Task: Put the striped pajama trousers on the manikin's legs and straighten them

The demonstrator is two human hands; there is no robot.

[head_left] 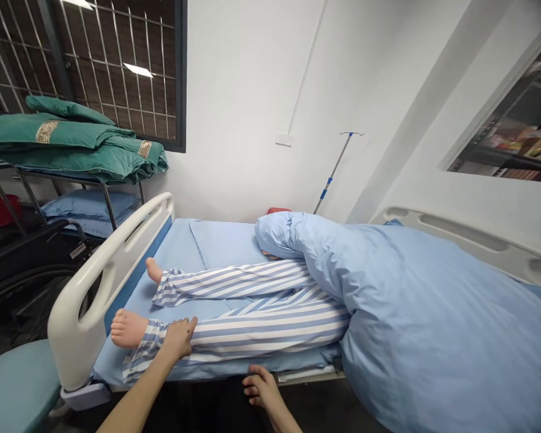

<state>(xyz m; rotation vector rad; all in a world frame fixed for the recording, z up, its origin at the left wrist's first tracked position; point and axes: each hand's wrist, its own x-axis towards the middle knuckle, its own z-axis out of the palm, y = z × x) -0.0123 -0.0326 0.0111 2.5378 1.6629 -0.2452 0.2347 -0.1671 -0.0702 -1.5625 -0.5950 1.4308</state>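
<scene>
Already the striped trouser leg point(252, 331) of the manikin on the bed point(216, 243) is pressed near the ankle by the flat, spread left hand point(179, 337), so it could be dragged toward the footboard point(103, 282), while the right hand point(261, 388) is loosely curled at the mattress edge and the torso is hidden under the blue quilt point(433, 319).

Manikin leg in blue-and-white striped pyjama trouser point(261, 329): lies flat, extended along the near bed edge, bare foot toward the footboard, thigh under quilt.
</scene>
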